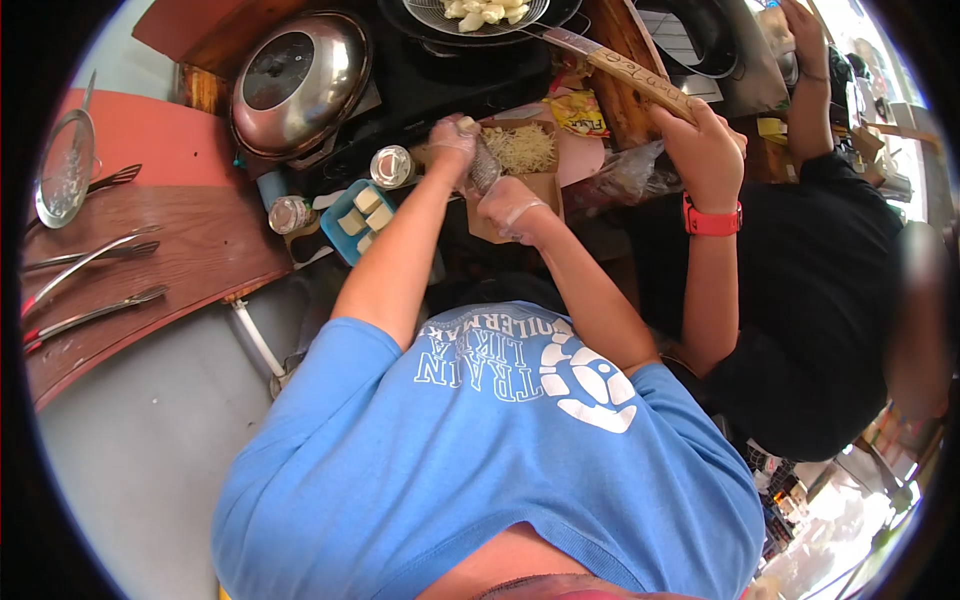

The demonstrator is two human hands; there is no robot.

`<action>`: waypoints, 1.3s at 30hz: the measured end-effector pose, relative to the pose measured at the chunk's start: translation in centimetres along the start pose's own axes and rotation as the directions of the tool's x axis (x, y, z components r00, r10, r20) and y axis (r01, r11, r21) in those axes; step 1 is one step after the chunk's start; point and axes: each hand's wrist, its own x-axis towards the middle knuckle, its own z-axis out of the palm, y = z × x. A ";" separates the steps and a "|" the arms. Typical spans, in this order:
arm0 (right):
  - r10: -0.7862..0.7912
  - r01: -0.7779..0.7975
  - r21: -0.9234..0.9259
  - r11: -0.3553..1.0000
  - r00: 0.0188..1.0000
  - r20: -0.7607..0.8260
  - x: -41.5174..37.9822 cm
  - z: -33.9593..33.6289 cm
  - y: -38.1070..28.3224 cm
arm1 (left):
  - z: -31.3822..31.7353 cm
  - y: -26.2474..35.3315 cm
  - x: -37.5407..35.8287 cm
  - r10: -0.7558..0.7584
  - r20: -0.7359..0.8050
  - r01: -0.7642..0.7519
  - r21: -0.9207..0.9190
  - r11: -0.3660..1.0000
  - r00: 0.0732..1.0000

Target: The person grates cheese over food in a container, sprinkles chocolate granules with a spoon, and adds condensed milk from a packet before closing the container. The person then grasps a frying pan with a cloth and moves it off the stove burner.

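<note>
Cheese block [466, 124], small and pale, sits pinched in the fingertips of the left hand [452, 140] at upper centre of the frame, pressed against the top of a metal grater [484, 168]. Left hand wears a thin clear glove and is closed around the block. Right hand [508, 208], gloved the same way, is wrapped shut around the lower end of the grater, holding it tilted over a brown paper tray [545, 186]. Pile of pale shredded cheese [520, 147] lies in that tray, just right of the grater. Left of the hands, a blue container [346, 236] holds a few cut cheese cubes; two round metal tins [392, 166] stand near it. Upper left of centre, a domed steel lid [298, 82] rests on the dark counter. Far left, forks [92, 255] and a mesh skimmer [65, 165] lie on a wooden board [200, 250]. At right, another person's hand [706, 150] with a red wristband grips the wooden handle of a wire strainer [480, 15] loaded with pale dumplings, top centre. Wearer's blue printed shirt [480, 450] fills the lower frame.
</note>
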 end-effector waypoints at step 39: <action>0.040 -0.073 -0.497 0.865 0.996 -0.077 3.3 -1.5 -1.8 | -2.0 3.2 -4.6 0.423 0.206 -0.438 0.030 0.899 0.882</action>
